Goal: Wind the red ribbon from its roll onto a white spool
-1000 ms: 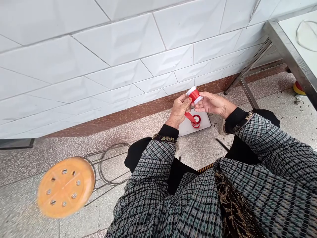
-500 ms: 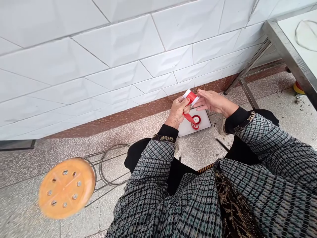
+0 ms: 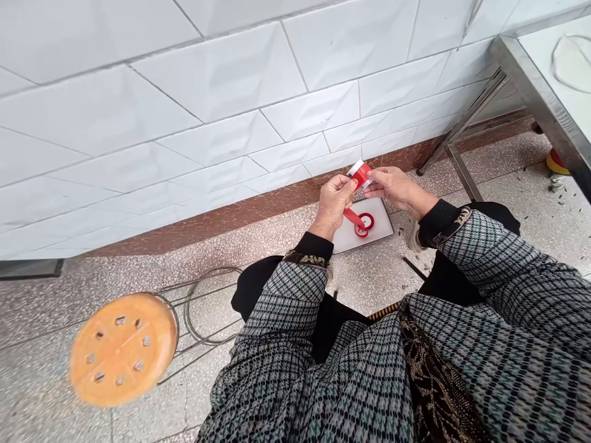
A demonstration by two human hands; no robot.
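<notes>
Between my two hands is a white spool wound with red ribbon (image 3: 359, 176). My left hand (image 3: 336, 198) is closed around its left side, thumb pressed on the ribbon. The fingers of my right hand (image 3: 391, 184) are closed on the spool's right side. A loose tail of red ribbon (image 3: 353, 217) hangs from below my left hand and curls at its end. Under it, a second, flat ribbon roll (image 3: 367, 221) with a white centre lies on a white rectangular board (image 3: 381, 231) on the floor.
An orange round stool (image 3: 124, 351) with holes in its seat and wire legs lies on its side at the left. A metal-framed table (image 3: 530, 80) stands at the right. The tiled wall (image 3: 240, 67) rises ahead. Small dark bits litter the speckled floor (image 3: 369, 277).
My right hand has gone from spread fingers beside the spool to gripping its right side. The spool has turned and risen slightly. The hanging ribbon tail has shifted a little.
</notes>
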